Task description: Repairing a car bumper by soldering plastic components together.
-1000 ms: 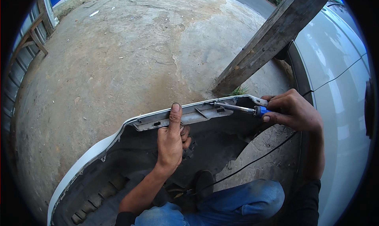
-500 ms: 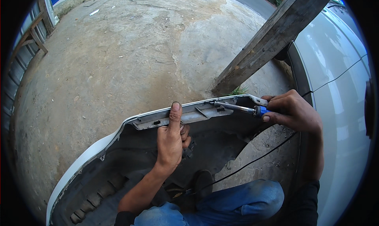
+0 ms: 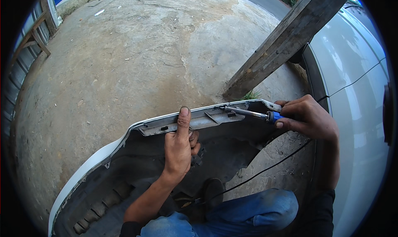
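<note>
A car bumper (image 3: 89,166), white outside and dark inside, stretches across my lap with its hollow side toward me. My left hand (image 3: 179,152) grips its upper edge, thumb upright against the rim and fingers curled below a grey inner flange (image 3: 198,124). In my right hand (image 3: 309,117) is a soldering iron (image 3: 248,113) with a blue handle and a metal shaft. Its tip rests at or very near the flange by the bumper's right end; the exact contact is too small to make out. Part of the handle is hidden by my fingers.
A black cord (image 3: 269,166) slants down from near my right wrist. A wooden post (image 3: 282,46) leans beyond the bumper's right end. To the right stands a white car (image 3: 352,92). Concrete ground (image 3: 137,59) spreads ahead, and a wooden frame (image 3: 35,38) stands far left.
</note>
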Demonstrator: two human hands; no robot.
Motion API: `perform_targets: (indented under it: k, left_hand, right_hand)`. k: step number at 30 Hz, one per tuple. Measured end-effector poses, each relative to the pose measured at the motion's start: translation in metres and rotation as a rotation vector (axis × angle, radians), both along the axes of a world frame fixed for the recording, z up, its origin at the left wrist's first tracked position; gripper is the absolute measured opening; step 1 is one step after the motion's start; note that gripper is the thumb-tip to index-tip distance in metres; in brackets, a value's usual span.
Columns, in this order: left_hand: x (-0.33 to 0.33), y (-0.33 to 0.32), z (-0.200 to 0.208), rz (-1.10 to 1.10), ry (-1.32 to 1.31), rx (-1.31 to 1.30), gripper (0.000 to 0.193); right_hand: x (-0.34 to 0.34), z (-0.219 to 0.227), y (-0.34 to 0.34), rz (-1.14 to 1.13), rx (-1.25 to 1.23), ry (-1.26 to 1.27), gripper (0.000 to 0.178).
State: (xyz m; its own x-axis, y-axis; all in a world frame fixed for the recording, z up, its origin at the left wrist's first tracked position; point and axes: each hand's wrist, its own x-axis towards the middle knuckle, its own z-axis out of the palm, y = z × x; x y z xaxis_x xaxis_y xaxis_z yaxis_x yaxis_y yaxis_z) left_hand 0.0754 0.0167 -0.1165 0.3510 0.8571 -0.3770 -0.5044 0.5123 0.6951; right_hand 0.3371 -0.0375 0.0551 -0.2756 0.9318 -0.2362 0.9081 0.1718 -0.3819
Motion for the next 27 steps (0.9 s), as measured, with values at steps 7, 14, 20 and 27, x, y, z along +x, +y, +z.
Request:
perform_targets:
  k: [7,14,20,27]
  left_hand:
    - [0.0,0.0,-0.002,-0.006,-0.004,0.008,0.045]
    - [0.001,0.0,0.002,-0.011,0.01,0.006,0.046]
    - [0.0,0.002,0.003,-0.013,0.009,0.004,0.047]
    - [0.002,0.002,0.003,-0.008,0.013,0.012,0.048]
  right_hand:
    - [0.0,-0.004,0.0,0.024,0.029,0.026,0.03]
    - [0.003,-0.005,-0.003,0.038,0.03,0.048,0.033]
    - [-0.005,-0.007,-0.002,0.006,-0.025,0.063,0.041]
    - [-0.011,-0.007,0.002,0.021,0.052,0.008,0.034]
